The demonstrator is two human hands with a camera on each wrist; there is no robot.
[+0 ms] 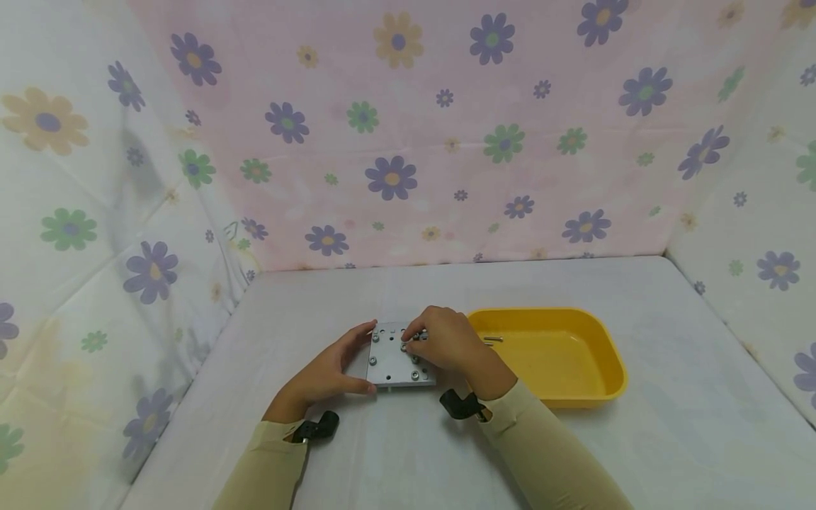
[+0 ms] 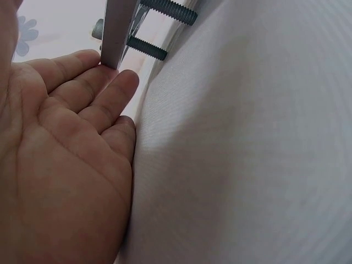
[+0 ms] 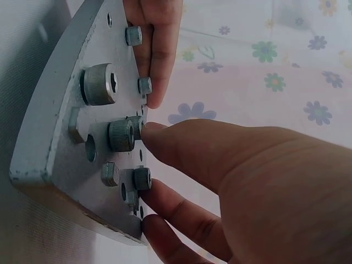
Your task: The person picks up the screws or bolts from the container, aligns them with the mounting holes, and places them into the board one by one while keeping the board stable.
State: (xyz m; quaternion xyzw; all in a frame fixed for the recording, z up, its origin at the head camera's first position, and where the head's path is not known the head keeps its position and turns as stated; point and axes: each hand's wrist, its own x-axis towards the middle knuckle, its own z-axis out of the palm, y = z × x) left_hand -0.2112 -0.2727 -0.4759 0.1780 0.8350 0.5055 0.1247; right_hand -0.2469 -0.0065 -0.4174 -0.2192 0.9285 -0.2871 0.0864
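A grey metal plate (image 1: 385, 370) with several holes lies raised over the white table on screws whose threaded ends (image 2: 147, 48) stick out below it in the left wrist view. My left hand (image 1: 319, 374) holds the plate's left side, thumb at the near corner and fingers along the far corner. Over the plate's right half, my right hand (image 1: 451, 343) pinches a socket head screw (image 3: 137, 125), its thumb against the head. Other socket head screws (image 3: 100, 84) and hex head bolts (image 3: 110, 174) stand in the plate around it.
Just right of the plate is a yellow tray (image 1: 574, 402), partly behind the right forearm. Loose screws (image 1: 494, 338) lie at its left end. A flowered curtain (image 1: 433, 212) hangs behind and along both sides of the table (image 1: 382, 460).
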